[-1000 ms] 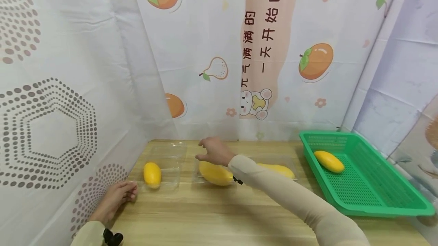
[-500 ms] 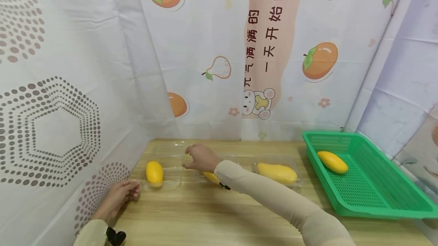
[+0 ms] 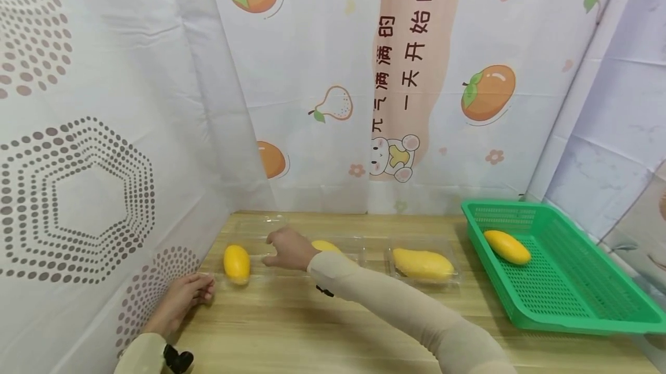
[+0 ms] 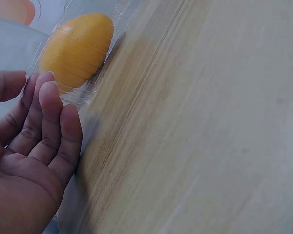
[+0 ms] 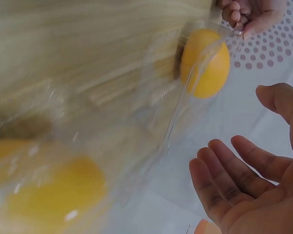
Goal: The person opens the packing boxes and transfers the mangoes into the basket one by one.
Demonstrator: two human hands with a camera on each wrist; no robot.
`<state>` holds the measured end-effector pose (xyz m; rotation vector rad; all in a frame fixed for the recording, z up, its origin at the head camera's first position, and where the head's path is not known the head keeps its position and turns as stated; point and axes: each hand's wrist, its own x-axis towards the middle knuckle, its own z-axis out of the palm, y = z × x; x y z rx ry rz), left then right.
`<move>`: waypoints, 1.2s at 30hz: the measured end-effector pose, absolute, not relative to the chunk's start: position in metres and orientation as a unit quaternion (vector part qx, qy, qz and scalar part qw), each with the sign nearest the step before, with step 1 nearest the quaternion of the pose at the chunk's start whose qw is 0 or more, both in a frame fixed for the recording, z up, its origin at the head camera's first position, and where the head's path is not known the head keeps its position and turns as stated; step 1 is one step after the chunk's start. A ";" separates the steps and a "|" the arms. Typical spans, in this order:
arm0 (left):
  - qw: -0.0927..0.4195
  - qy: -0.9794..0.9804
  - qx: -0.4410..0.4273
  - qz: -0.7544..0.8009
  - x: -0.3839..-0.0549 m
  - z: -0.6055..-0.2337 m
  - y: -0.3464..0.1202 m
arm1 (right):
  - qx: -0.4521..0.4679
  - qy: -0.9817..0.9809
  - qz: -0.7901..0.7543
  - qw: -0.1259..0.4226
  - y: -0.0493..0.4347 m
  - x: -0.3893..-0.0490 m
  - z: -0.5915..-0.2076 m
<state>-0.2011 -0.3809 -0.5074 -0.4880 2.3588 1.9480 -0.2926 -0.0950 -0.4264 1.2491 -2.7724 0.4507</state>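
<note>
The mango [image 3: 236, 265] lies in a clear box [image 3: 258, 273] toward the desk's [image 3: 307, 339] far left corner. I judge it firm and slick, the plastic flimsy; I'd hold the rim. My left hand [image 3: 183, 300] pinches the box's edge; my right hand [image 3: 292, 250] nears it, fingers parted.

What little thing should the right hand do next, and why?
Maybe the right hand should gently pinch the edge of the clear plastic around the leftmost mango. Its fingers are spread near that plastic and hold nothing, while the left hand is at one corner.
</note>
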 end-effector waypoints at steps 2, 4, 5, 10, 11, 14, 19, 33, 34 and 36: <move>0.023 0.761 -0.155 0.629 -0.200 -0.508 -0.381 | 0.405 -0.902 0.144 0.030 -0.102 -0.291 -0.430; 0.023 0.759 -0.155 0.632 -0.198 -0.508 -0.382 | 0.404 -0.903 0.145 0.026 -0.108 -0.289 -0.434; 0.024 0.758 -0.156 0.633 -0.197 -0.508 -0.382 | 0.404 -0.903 0.146 0.025 -0.111 -0.287 -0.436; 0.022 0.757 -0.169 0.630 -0.192 -0.510 -0.383 | 0.412 -0.899 0.149 0.025 -0.127 -0.282 -0.446; 0.021 0.758 -0.173 0.629 -0.192 -0.511 -0.383 | 0.411 -0.898 0.154 0.023 -0.129 -0.282 -0.447; 0.018 0.761 -0.167 0.627 -0.191 -0.511 -0.384 | 0.403 -0.900 0.166 0.016 -0.136 -0.280 -0.452; 0.016 0.761 -0.155 0.630 -0.193 -0.511 -0.384 | 0.404 -0.899 0.168 0.017 -0.142 -0.278 -0.455; 0.001 0.754 -0.153 0.639 -0.199 -0.512 -0.380 | 0.435 -0.894 0.055 0.089 -0.161 -0.278 -0.461; -0.001 0.753 -0.155 0.639 -0.199 -0.512 -0.380 | 0.434 -0.895 0.056 0.090 -0.162 -0.279 -0.462; -0.001 0.753 -0.156 0.640 -0.199 -0.512 -0.379 | 0.428 -0.897 0.058 0.090 -0.165 -0.279 -0.463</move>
